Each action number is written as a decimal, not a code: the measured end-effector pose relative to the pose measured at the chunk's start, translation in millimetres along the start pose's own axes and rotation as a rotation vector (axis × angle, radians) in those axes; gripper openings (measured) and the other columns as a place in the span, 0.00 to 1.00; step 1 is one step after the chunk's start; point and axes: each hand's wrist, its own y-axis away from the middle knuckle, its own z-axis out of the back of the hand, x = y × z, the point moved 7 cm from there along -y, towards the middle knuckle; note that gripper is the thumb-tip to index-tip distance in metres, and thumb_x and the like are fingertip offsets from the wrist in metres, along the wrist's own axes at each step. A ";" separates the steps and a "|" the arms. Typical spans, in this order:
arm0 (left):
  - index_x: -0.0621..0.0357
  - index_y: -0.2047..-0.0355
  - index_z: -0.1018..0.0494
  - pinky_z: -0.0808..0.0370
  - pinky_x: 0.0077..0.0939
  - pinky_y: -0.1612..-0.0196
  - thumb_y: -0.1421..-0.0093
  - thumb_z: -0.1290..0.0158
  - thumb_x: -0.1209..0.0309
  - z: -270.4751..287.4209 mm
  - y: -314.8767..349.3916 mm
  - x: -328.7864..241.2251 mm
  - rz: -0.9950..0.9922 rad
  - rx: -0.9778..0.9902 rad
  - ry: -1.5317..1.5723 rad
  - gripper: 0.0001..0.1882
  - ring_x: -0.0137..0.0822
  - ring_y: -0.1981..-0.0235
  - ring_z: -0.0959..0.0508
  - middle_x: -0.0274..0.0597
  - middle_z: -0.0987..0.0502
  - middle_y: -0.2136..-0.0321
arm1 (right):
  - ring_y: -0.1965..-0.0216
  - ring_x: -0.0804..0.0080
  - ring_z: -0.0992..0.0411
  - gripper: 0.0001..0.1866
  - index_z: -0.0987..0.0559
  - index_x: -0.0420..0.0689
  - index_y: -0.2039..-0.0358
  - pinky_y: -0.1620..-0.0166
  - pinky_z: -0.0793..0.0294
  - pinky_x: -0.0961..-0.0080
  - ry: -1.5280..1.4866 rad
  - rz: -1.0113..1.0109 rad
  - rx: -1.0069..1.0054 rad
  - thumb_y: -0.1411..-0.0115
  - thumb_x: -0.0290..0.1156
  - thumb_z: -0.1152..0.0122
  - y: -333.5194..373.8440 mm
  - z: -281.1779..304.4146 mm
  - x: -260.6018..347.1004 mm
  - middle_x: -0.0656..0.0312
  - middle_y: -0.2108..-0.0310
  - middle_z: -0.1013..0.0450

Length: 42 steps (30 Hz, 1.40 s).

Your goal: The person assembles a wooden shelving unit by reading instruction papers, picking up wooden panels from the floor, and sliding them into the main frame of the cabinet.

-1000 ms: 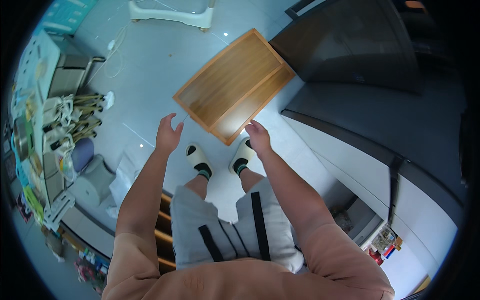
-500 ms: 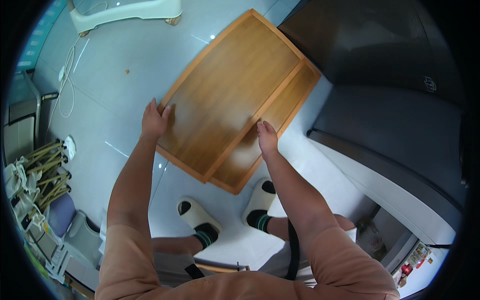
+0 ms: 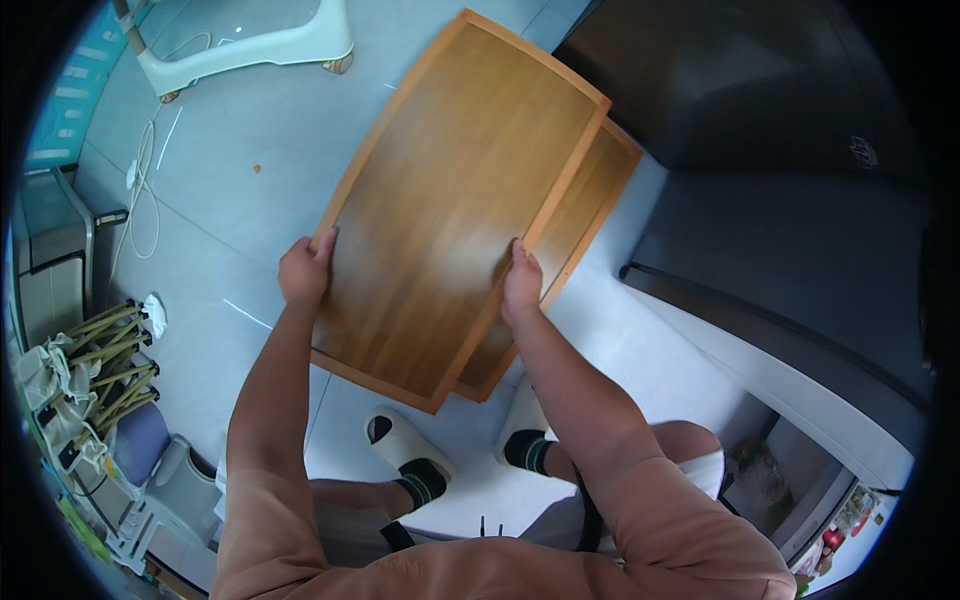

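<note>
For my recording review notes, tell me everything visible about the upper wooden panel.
The upper wooden panel looks grained and slightly glossy, brown with an orange-brown rim; its left edge bows outward. It sits slantwise, overlapping a similar lower panel that shows along its right side. The left hand grips its left edge, the right hand its right edge. Its underside is hidden.

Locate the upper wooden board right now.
In the head view, the upper wooden board is in the upper middle, its left edge in the left hand and right edge in the right hand, partly covering the lower board.
</note>
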 end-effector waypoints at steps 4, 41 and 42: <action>0.65 0.79 0.30 0.34 0.32 0.72 0.46 0.51 0.50 80.1 60.9 40.3 0.043 -0.181 0.192 0.25 0.45 0.78 0.30 0.51 0.28 0.81 | 0.71 0.81 0.38 0.16 0.27 0.40 0.68 0.65 0.38 0.83 -0.037 -0.007 0.117 0.44 0.43 0.47 69.5 -20.7 37.5 0.67 0.73 0.31; 0.71 0.65 0.29 0.32 0.21 0.66 0.42 0.52 0.59 427.1 314.9 47.9 0.368 -0.546 0.941 0.21 0.27 0.71 0.28 0.41 0.25 0.70 | 0.69 0.75 0.30 0.22 0.30 0.39 0.58 0.65 0.31 0.80 0.686 0.139 0.607 0.44 0.45 0.48 342.4 -10.3 275.2 0.60 0.68 0.28; 0.71 0.64 0.29 0.32 0.22 0.66 0.42 0.52 0.59 431.8 313.1 44.2 0.374 -0.555 1.020 0.22 0.27 0.70 0.28 0.42 0.25 0.70 | 0.68 0.75 0.30 0.22 0.30 0.39 0.57 0.64 0.32 0.80 0.695 0.151 0.616 0.44 0.45 0.48 346.0 -17.4 286.9 0.60 0.68 0.28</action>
